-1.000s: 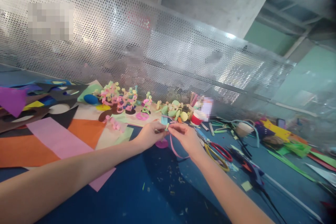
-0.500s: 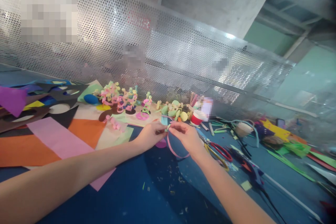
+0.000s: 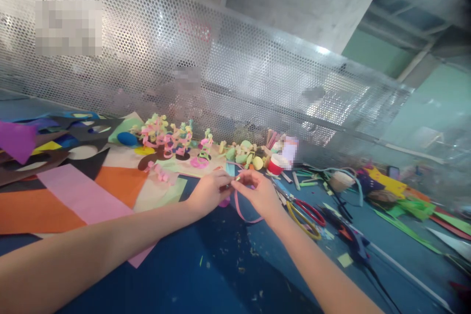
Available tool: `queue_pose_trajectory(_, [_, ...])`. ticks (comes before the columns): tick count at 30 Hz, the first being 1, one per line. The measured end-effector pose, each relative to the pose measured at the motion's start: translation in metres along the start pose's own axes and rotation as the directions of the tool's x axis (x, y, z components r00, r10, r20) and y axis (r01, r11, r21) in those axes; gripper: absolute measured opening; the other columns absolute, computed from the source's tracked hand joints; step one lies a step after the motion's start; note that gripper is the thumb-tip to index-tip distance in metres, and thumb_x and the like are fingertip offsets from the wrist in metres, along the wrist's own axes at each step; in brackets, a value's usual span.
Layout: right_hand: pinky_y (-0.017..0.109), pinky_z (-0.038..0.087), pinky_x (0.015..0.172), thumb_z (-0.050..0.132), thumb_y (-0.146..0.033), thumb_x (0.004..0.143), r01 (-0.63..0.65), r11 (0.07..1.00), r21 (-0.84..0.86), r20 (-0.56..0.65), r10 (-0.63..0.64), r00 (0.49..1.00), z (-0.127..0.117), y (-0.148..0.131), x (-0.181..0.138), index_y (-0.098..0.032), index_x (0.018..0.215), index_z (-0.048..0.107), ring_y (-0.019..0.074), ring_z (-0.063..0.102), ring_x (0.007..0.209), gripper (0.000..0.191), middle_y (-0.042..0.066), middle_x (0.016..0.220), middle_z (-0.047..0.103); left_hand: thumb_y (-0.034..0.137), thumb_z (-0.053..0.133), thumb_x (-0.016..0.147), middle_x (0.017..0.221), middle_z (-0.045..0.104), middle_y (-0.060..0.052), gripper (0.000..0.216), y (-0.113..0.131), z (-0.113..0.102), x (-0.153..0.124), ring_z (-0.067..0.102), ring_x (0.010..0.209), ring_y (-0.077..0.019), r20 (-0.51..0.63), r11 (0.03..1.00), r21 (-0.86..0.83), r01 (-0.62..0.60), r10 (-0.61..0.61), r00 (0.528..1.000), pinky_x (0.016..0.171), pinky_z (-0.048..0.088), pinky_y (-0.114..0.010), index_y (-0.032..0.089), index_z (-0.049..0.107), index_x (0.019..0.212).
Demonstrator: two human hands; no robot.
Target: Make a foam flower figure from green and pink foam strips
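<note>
Nearer than the red cup (image 3: 274,167) and to its left, the left hand (image 3: 208,192) and right hand (image 3: 260,196) pinch a tiny pale piece (image 3: 238,178), likely to keep it steady; a pink strip (image 3: 237,207) loops below. The blue table (image 3: 176,270) has crumbs, and a shiny holey screen (image 3: 143,44) stands behind the red cup.

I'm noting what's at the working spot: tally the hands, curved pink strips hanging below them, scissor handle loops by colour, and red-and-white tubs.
Left hand and right hand: 2
Curved pink strip: 1
Red handle loop: 1
Yellow handle loop: 1
Red-and-white tub: 1
Total: 6
</note>
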State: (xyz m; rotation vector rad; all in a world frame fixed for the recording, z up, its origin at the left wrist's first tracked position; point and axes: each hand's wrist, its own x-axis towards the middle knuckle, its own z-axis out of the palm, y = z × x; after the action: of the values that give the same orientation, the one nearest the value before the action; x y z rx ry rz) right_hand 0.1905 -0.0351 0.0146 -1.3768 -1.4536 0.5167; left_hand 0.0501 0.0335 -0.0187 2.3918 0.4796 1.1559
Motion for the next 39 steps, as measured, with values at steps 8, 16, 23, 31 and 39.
queue_pose_trajectory(8, [0.027,0.049,0.062,0.065,-0.033,0.068,0.047,0.997,-0.056,-0.037,-0.050,0.998,0.0034,-0.0043,-0.0041,-0.018,0.075,0.056,0.0155,0.058,0.067,0.019,0.001,0.071,0.059,0.021,0.052,0.081,0.075,0.059,-0.005,0.017,0.0009,-0.0012,0.0008,0.054,0.070,-0.0138,0.008,1.000,-0.023,-0.004,0.004,1.000,0.067,0.044,-0.025,0.013,0.062,0.071])
queue_pose_trajectory(16, [0.026,0.049,0.061,0.060,-0.025,0.070,0.084,0.993,-0.082,-0.033,-0.087,0.996,0.0044,-0.0044,-0.0041,-0.019,0.074,0.055,0.0148,0.057,0.067,0.009,0.001,0.071,0.056,0.018,0.054,0.079,0.075,0.058,-0.004,0.012,-0.0010,0.0003,0.0007,0.054,0.071,-0.0137,-0.008,0.999,-0.033,0.001,-0.001,1.000,0.067,0.044,-0.024,0.014,0.065,0.076])
queue_pose_trajectory(23, [0.027,0.049,0.063,0.059,-0.024,0.071,0.098,0.988,-0.120,-0.040,-0.104,0.994,0.0058,-0.0057,-0.0055,-0.019,0.073,0.054,0.0152,0.057,0.067,0.008,0.001,0.071,0.057,0.019,0.054,0.079,0.072,0.056,-0.004,0.014,-0.0018,0.0008,0.0011,0.053,0.068,-0.0132,0.004,0.999,-0.031,0.011,-0.011,1.000,0.065,0.043,-0.023,0.014,0.065,0.073])
queue_pose_trajectory(31, [0.027,0.049,0.063,0.055,-0.018,0.070,0.103,0.988,-0.111,-0.052,-0.110,0.993,0.0065,-0.0055,-0.0067,-0.019,0.075,0.054,0.0147,0.057,0.067,0.005,0.000,0.071,0.056,0.022,0.056,0.079,0.070,0.055,-0.002,0.013,-0.0038,0.0019,0.0002,0.052,0.067,-0.0123,-0.005,0.997,-0.070,0.018,-0.018,1.000,0.063,0.043,-0.022,0.017,0.067,0.081])
queue_pose_trajectory(39, [0.026,0.049,0.064,0.054,-0.018,0.071,0.090,0.990,-0.107,-0.065,-0.098,0.993,0.0019,-0.0045,-0.0048,-0.020,0.077,0.054,0.0150,0.057,0.069,0.006,0.000,0.072,0.057,0.021,0.052,0.079,0.074,0.062,-0.003,0.020,0.0006,0.0025,0.0010,0.056,0.067,-0.0129,-0.036,0.997,-0.071,0.040,-0.042,0.998,0.067,0.046,-0.024,0.015,0.065,0.093])
